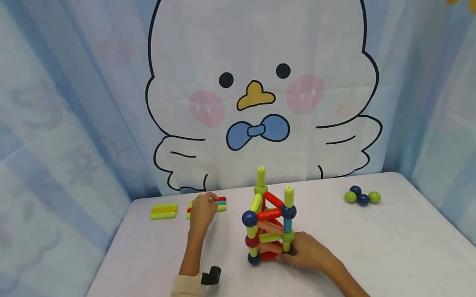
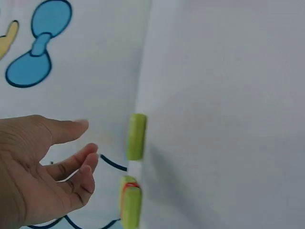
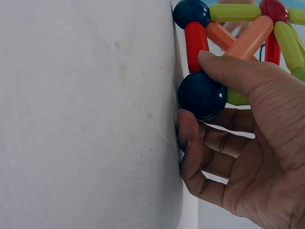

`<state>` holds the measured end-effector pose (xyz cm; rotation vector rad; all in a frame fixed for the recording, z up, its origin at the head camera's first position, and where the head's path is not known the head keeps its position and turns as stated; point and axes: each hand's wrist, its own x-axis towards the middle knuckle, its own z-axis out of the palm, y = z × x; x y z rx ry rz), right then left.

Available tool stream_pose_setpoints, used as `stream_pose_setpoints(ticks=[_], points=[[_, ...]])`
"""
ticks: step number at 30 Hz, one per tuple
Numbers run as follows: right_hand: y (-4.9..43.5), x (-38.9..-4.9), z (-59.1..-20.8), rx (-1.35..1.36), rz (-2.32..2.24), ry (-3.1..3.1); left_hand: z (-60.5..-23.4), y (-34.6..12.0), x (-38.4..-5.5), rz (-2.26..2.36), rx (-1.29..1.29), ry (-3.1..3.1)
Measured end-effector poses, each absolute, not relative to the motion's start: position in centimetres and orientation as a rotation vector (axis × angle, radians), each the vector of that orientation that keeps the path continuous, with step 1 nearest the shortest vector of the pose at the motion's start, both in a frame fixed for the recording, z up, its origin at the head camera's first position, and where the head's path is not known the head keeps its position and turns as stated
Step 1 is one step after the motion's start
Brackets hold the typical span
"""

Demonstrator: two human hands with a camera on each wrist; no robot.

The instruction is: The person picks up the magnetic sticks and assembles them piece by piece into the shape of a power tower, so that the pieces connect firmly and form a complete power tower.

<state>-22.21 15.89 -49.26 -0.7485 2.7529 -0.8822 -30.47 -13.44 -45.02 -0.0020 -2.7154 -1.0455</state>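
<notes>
A toy tower (image 1: 269, 214) of coloured rods joined by balls stands on the table in the head view. Low on its right side, my right hand (image 1: 311, 251) grips the base. In the right wrist view, the thumb lies on a red rod (image 3: 194, 45) and curled fingers are at a dark blue ball (image 3: 202, 95). My left hand (image 1: 202, 213) is over a small group of loose rods (image 1: 221, 208), partly hiding them. The left wrist view shows its thumb and fingers apart with nothing between them, near lime rods (image 2: 137, 137).
A stack of yellow and lime rods (image 1: 164, 215) lies at the back left of the white table (image 1: 379, 254). Several loose green and blue balls (image 1: 363, 199) sit at the back right. A cartoon-printed curtain (image 1: 254, 38) rises behind the table.
</notes>
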Motion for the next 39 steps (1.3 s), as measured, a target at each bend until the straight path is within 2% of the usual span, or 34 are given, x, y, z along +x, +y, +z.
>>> stream_pose_setpoints(ticks=[7,16,19,22,28,33,39], points=[[15.7,-22.1,-49.5,-0.742,-0.905,2.741,-49.4,-14.6,-31.4,-0.872,0.058,-2.901],[15.7,-22.1,-49.6,-0.689,-0.905,2.787,-49.3,-13.5,-30.7,-0.602,0.024,-3.004],[15.6,-22.1,-49.6,-0.659,-0.938,2.791,-48.6,-13.3,-30.2,-0.754,-0.008,-2.983],[15.5,-22.0,-49.6,-0.632,-0.948,2.785,-47.2,-13.1,-29.2,-1.138,-0.094,-2.837],[15.5,-21.6,-49.3,-0.575,-0.954,2.753,-42.4,-12.1,-26.4,-1.744,-0.387,-2.41],[15.5,-21.6,-49.0,-0.572,-0.95,2.757,-38.5,-10.8,-24.0,-1.797,-0.549,-2.272],[15.4,-21.8,-48.8,-0.563,-0.955,2.741,-37.4,-9.8,-22.9,-1.649,-0.684,-2.317]])
